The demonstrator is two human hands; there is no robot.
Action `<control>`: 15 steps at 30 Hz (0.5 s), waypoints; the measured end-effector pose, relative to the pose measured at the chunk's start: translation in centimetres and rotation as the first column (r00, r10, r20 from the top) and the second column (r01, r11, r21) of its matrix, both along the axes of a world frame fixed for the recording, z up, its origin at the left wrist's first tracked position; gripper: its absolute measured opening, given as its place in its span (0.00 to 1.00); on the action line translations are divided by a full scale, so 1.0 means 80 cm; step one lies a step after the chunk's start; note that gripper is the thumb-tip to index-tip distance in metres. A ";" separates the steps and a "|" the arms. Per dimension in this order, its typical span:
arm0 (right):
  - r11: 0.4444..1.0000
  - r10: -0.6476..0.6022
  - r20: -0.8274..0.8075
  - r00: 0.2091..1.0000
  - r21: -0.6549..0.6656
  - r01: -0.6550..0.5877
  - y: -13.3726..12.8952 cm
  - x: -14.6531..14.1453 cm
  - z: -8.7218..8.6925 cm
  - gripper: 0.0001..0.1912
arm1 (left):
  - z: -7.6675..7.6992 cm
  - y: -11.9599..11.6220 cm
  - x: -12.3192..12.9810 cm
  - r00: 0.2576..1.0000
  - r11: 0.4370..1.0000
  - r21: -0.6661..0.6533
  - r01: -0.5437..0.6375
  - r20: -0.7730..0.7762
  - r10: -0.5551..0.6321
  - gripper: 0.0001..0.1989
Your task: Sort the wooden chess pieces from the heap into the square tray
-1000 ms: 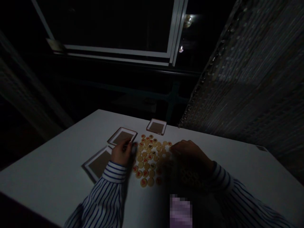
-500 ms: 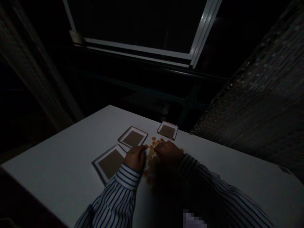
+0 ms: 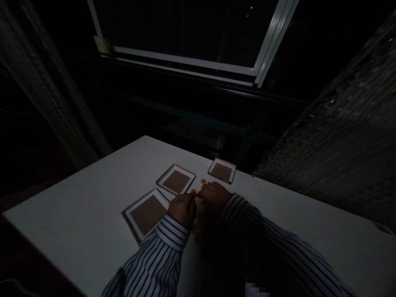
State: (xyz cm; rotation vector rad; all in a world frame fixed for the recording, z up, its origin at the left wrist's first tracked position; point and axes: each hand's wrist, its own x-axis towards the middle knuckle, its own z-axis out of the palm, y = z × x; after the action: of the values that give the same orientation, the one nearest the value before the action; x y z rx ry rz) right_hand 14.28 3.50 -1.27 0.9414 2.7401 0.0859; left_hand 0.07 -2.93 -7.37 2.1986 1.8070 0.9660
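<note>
head view, hands (image 3: 182, 208) (image 3: 215, 195), discs (image 3: 203, 182), illegible red marks (image 3: 194, 191)

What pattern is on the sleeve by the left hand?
The left sleeve has dark blue stripes on white. It shows best in the head view.

White table (image 3: 77, 210); three shallow trays (image 3: 176, 181) on it; round discs (image 3: 203, 181) nearby, partly hidden.

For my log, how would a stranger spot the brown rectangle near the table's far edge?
On the white table, look past the right hand toward the far edge. A pale-bordered brown rectangle lies there. It looks smallest, set apart from two similar rectangles to its left.
</note>
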 end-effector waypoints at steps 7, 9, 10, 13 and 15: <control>1.000 0.002 0.015 1.000 -0.006 -0.002 0.001 -0.007 0.004 0.14 | -0.005 0.001 0.004 0.998 0.998 0.047 -0.051 0.040 0.050 0.14; 1.000 0.008 0.008 1.000 -0.004 -0.008 0.001 -0.007 0.003 0.14 | -0.008 0.003 0.005 0.997 0.996 0.062 -0.059 0.055 0.056 0.14; 1.000 0.012 0.001 1.000 -0.002 -0.012 0.001 -0.006 0.003 0.14 | -0.010 0.003 0.005 0.996 0.996 0.069 -0.060 0.065 0.056 0.14; 0.999 0.042 -0.055 0.998 -0.001 -0.042 0.003 -0.001 0.004 0.14 | -0.013 0.006 0.003 0.994 0.994 0.091 -0.064 0.099 0.055 0.15; 0.998 0.059 -0.119 0.991 -0.025 -0.062 0.004 0.003 0.005 0.14 | -0.013 0.006 0.002 0.991 0.993 0.097 -0.066 0.122 0.054 0.15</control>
State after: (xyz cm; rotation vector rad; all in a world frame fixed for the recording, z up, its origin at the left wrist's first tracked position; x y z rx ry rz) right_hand 14.53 3.82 -0.84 0.8829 2.8702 0.0015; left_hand 0.23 -2.43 -8.42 2.1025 1.8179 1.1993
